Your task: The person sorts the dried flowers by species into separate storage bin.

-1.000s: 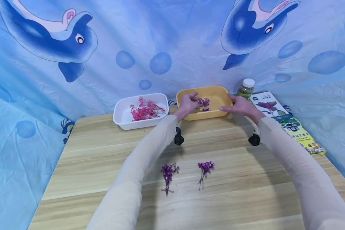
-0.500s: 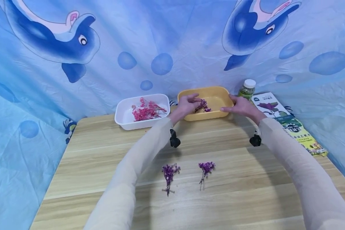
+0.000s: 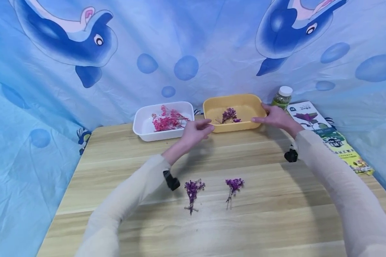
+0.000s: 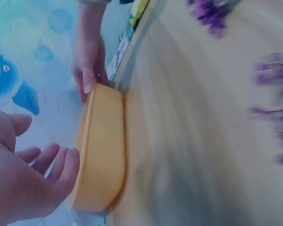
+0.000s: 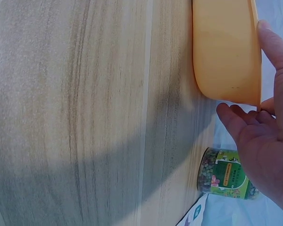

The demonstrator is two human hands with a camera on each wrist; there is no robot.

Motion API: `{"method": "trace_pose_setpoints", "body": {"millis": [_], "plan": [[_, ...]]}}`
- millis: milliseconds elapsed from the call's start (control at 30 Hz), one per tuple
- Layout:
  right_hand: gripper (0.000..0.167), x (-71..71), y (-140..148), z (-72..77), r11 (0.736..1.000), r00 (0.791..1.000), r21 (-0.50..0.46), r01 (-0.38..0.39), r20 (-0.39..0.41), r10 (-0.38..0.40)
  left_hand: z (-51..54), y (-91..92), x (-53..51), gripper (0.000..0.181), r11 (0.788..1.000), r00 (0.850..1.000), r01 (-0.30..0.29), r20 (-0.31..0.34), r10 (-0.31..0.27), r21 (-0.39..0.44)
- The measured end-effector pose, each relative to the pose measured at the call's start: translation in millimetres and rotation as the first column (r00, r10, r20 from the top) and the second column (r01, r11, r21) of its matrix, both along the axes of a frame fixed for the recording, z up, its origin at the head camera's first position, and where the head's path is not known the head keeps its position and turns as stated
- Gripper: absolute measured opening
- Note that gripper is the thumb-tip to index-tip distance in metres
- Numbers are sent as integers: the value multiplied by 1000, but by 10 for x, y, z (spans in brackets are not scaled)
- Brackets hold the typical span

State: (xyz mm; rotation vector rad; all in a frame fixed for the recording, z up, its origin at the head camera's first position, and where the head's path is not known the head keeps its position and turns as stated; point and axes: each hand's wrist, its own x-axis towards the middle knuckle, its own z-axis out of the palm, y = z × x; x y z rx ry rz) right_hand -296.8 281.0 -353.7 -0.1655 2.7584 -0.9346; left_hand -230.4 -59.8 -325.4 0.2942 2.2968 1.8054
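Note:
My left hand (image 3: 194, 134) is in the air just in front of the gap between the two trays, fingers loosely bent and nothing in them. In the left wrist view the same hand (image 4: 33, 174) is apart from the yellow tray (image 4: 106, 146). My right hand (image 3: 275, 117) holds the right end of the yellow tray (image 3: 234, 126), thumb at its rim. Purple dried flowers (image 3: 229, 114) lie inside that tray. Two small purple bunches, a left one (image 3: 192, 191) and a right one (image 3: 234, 185), lie on the table nearer to me.
A white tray (image 3: 143, 134) with pink dried flowers (image 3: 167, 119) stands left of the yellow one. At the back right are a white-lidded jar (image 3: 282, 97) and printed packets (image 3: 336, 142) on the wooden table (image 3: 263, 225). A blue dolphin curtain (image 3: 209, 46) hangs behind.
My left hand has come out of the yellow tray, moving left and toward me, with nothing in it. The purple flowers stay in the tray. My right hand remains at the tray's right end.

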Motion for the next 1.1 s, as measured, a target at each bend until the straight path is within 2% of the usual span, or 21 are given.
{"method": "trace_pose_setpoints", "body": {"millis": [233,433,600,733,867,1000,1100], "plan": [[114,13,9,0,1000,1000,5,4,10,-4,-155,-358,515,53,984,996,-77,-57,69,-161],[115,17,15,17,1000,1000,-12,14,13,-14,-321,-566,962,65,979,995,-99,-47,92,-177],[117,-3,11,6,1000,1000,-21,6,31,-5,-489,-650,1271,73,970,989,-121,-108,99,-211],[120,-27,23,6,1000,1000,-29,-2,28,3,-593,-645,1466,81,957,981,-138,-166,98,-255],[123,-26,33,10,1000,1000,-25,-10,20,10,-692,-626,1630,86,922,967,-167,-240,84,-349],[121,-10,43,8,1000,1000,-21,-19,13,19,-765,-595,1746,90,903,955,-177,-289,62,-392],[122,-5,35,0,1000,1000,-19,-15,21,16,-820,-573,1793,92,891,951,-182,-303,53,-416]]}}
